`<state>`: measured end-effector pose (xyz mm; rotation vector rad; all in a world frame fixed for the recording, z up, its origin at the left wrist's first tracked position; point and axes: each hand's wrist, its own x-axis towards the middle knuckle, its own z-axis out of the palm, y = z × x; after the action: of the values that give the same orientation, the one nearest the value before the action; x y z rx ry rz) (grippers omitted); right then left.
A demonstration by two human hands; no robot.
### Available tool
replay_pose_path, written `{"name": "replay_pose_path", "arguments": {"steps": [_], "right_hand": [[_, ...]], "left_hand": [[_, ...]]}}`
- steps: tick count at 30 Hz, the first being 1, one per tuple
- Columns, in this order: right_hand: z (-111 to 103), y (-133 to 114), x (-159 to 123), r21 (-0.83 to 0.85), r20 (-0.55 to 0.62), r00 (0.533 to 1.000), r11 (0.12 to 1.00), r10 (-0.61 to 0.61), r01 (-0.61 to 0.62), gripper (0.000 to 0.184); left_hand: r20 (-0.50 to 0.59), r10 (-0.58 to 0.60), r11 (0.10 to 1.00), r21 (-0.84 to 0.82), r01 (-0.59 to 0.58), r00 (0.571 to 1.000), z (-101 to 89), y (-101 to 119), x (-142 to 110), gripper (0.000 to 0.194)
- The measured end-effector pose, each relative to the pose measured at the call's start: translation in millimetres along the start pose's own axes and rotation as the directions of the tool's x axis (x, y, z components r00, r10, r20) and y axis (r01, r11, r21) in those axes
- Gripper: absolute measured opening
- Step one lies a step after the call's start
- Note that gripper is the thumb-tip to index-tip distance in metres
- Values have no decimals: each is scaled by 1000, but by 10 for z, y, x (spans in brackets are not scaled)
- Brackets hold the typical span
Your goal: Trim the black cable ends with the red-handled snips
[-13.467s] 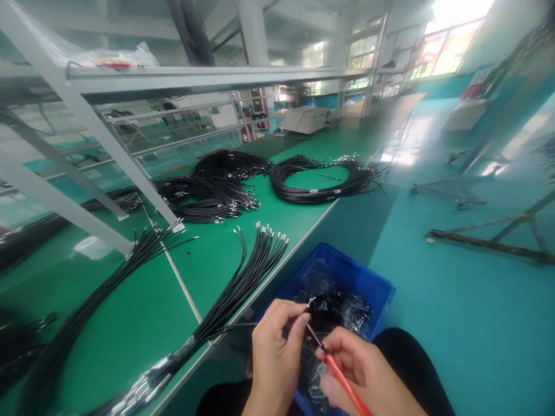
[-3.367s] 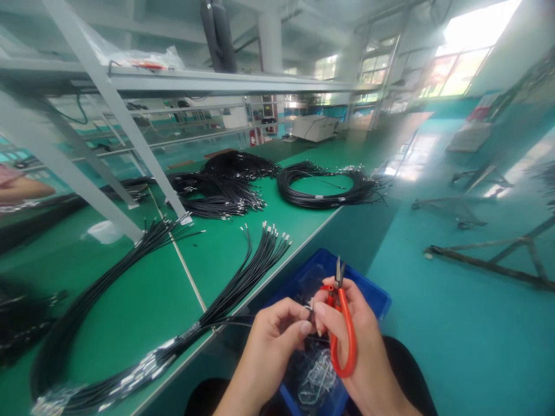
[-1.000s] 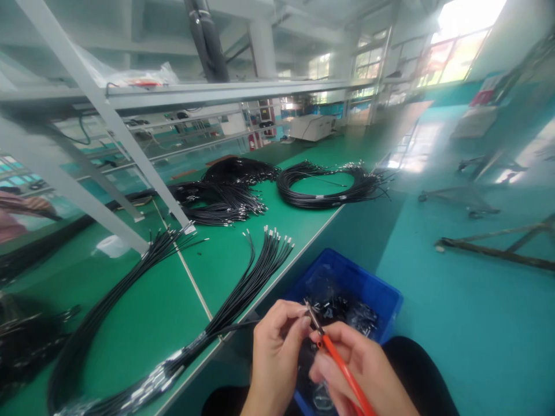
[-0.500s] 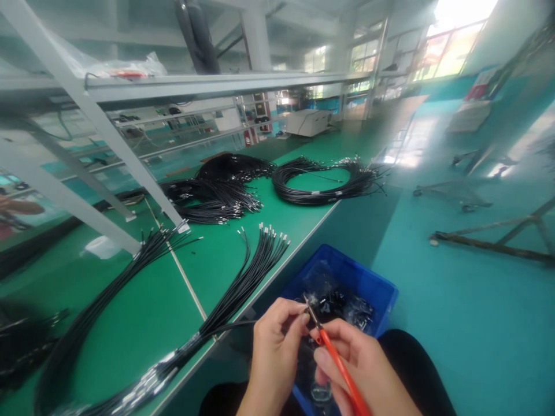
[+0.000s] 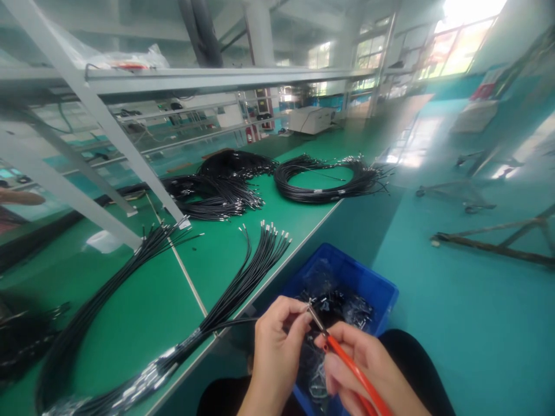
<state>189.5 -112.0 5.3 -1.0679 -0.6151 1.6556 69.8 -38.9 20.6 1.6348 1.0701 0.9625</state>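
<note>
My left hand [image 5: 281,341] is closed in a pinch on the end of a single black cable [image 5: 236,323], which runs back to the bundle on the bench. My right hand [image 5: 368,361] is wrapped round red-handled long-nose pliers [image 5: 353,367]. Their thin metal jaws reach the left fingertips; whether they grip the cable end there is too small to tell. Beside both hands, a tied bundle of black cables [image 5: 243,283] with pale metal tips curves across the bench. Clear plastic wrap [image 5: 151,372] covers part of it.
Below my hands, a blue bin [image 5: 368,271] holds plastic bags and small dark parts. Coiled black cables [image 5: 299,193] and more cable piles [image 5: 221,199] lie on the green bench [image 5: 295,222]. Pale shelf posts [image 5: 117,136] rise at left. Another person's arm [image 5: 19,197] shows at far left.
The pliers have shifted slightly right and down, with the right hand turning a little. The left hand keeps its pinch almost in place. The other person's arm at far left has moved.
</note>
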Motion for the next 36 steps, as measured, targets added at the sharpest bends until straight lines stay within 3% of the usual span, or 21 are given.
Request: {"name": "replay_pose_path", "arguments": {"steps": [7,12,16,18,21,23,27,31,33,36], "right_hand": [[6,-72,10,-7,24,1000,1000,-16,16,40],[-29,-62,-6,-137,-14,1000,990,27,-29,34],[-88,7,-67,-309,-115,989,950,-94,54,23],[-100,25,-80,-312,-226,951,941,-210,134,29],[-60,-15,-46,-267,-428,830,928,-357,262,37],[-8,-75,4,-249,-470,783,912,-408,326,39],[47,-173,105,-216,-467,775,905,-425,366,36],[21,-182,156,-295,-492,758,901,-428,318,38],[26,-164,160,-334,-518,733,894,-440,300,39],[54,-121,143,-313,-530,728,898,-435,309,40]], "left_hand": [[-15,88,995,59,-87,996,31,-9,-5,13],[-14,157,982,107,-154,988,43,-76,20,13],[-12,191,962,200,-185,981,29,-75,29,11],[20,190,949,252,-189,982,31,-54,19,10],[79,188,923,326,-204,979,57,-11,-13,10],[110,190,899,379,-218,976,84,15,-39,11],[142,227,804,531,-267,964,146,34,-94,16],[133,310,677,664,-316,942,215,30,-136,20],[113,302,683,667,-297,947,229,26,-137,20],[106,192,800,560,-218,976,197,15,-103,17]]}}
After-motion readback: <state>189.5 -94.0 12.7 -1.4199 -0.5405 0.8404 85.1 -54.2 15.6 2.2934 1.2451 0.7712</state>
